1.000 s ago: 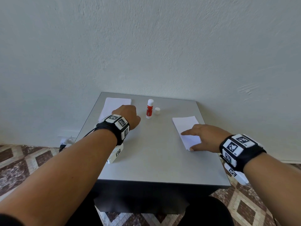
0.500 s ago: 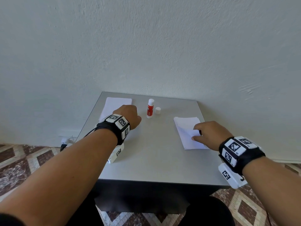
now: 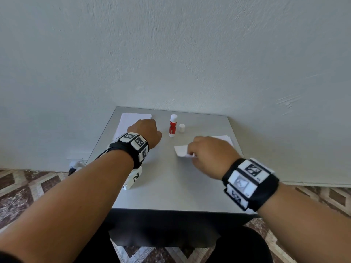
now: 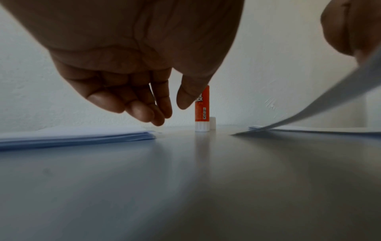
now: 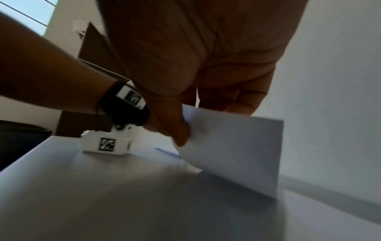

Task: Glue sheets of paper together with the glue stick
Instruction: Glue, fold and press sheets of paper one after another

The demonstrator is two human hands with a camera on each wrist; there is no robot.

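Note:
An uncapped red and white glue stick [image 3: 172, 125] [image 4: 202, 112] stands at the back of the grey table [image 3: 171, 186], its white cap [image 3: 182, 128] just to its right. One stack of white paper [image 3: 135, 118] [image 4: 82, 135] lies at the back left, another [image 3: 225, 138] [image 4: 309, 129] at the right. My right hand [image 3: 191, 153] [image 5: 185, 130] pinches a single sheet [image 3: 181, 150] [image 5: 237, 146] between thumb and fingers, raised at a slant off the right stack. My left hand [image 3: 147, 130] [image 4: 173, 107] hangs over the left stack's near corner, fingers loosely curled, holding nothing.
A pale wall stands right behind the table. The table is small, with patterned floor tiles [image 3: 28, 186] on both sides. Bare grey surface lies between the two stacks and toward the front edge. My left wrist's white camera box [image 5: 105, 144] rests on the table.
My right hand went from lying flat on the right stack to pinching its top sheet, then lifted it and carried it left toward the table's middle. The left hand stayed put.

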